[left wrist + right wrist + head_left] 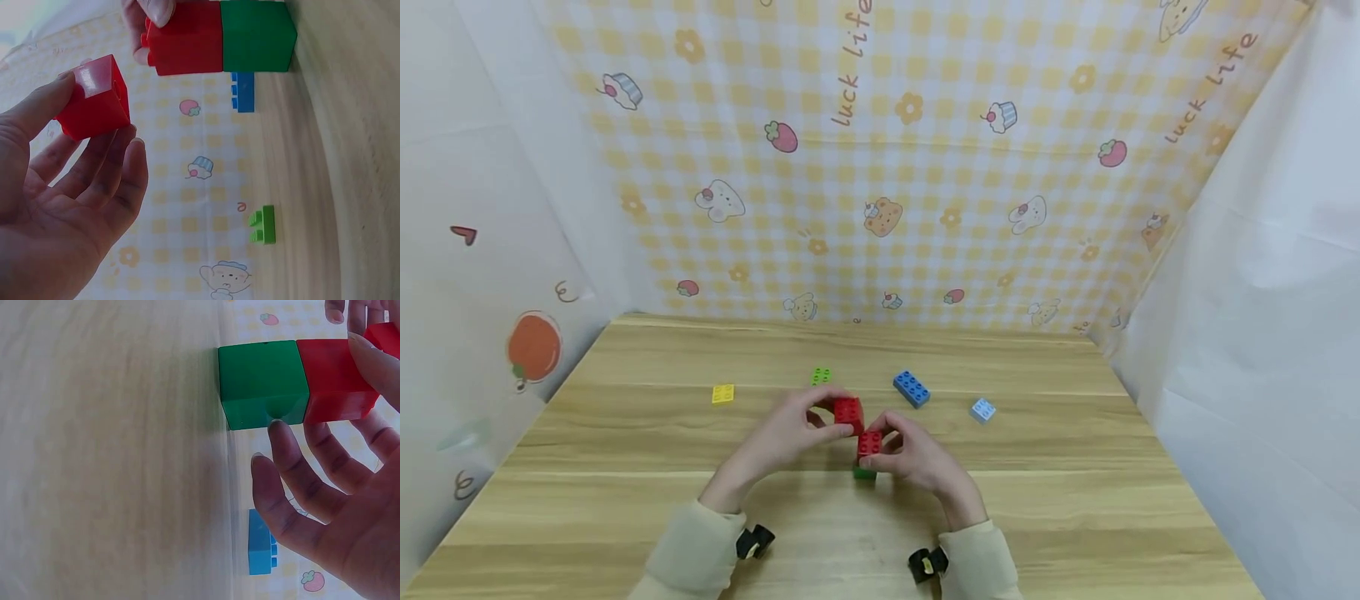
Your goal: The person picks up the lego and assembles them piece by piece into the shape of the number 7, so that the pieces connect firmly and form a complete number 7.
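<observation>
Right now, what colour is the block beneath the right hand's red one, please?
The lower block is green, seen best in the right wrist view.

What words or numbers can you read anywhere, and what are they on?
"luck life": on the cloth, top middle, slanting upward.
"luck life": on the cloth again, top right.
Tiny marks at the cloth's bottom edge: too small to read for sure.
Bricks: no words or numbers that I can read.
</observation>
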Tool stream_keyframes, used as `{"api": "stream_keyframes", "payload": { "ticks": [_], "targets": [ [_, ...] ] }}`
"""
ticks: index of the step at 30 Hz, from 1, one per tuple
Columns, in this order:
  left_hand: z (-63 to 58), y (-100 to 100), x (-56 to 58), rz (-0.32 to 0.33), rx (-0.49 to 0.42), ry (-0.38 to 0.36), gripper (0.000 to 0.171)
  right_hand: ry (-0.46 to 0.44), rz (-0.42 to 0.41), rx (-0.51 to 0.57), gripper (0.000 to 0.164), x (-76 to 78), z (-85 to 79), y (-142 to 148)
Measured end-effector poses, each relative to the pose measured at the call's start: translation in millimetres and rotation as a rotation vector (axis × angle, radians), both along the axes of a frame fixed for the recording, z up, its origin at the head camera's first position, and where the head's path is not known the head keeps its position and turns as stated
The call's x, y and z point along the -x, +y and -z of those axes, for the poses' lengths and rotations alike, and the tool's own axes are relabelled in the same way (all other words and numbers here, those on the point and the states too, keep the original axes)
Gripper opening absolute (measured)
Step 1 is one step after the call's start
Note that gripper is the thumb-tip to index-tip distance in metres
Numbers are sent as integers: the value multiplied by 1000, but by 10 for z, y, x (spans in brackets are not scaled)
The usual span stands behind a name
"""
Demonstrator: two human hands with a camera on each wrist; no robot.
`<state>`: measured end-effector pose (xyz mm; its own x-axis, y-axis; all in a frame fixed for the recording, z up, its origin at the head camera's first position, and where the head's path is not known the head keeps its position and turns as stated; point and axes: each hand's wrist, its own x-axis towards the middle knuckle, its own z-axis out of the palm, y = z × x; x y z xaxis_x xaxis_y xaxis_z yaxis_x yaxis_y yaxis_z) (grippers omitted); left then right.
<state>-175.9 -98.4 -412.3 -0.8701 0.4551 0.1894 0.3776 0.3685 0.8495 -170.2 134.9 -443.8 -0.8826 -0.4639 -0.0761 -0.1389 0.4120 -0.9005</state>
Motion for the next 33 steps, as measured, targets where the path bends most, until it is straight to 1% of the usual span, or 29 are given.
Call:
{"api": "stream_keyframes", "payload": {
  "ticks": [4,7,11,18,23,28,33],
  "targets": [
    [14,48,-41,20,0,-6,37,3,-4,1,25,-5,1,-2],
    [25,78,-60,27,1,3,37,9,-6,2,25,-10,-1,-7],
    [45,109,-72,35,3,12,37,26,-18,14,24,-7,1,-12],
    [54,169,-82,63,3,-8,37,27,-10,21,25,-5,8,-2],
    [58,182,-95,66,7,-18,36,29,-6,18,26,-12,-6,-5],
    [67,199,-98,76,22,-10,36,20,7,11,27,-32,-22,-4],
    [72,206,-95,71,35,0,35,22,2,9,26,-25,-22,-7]
  ]
}}
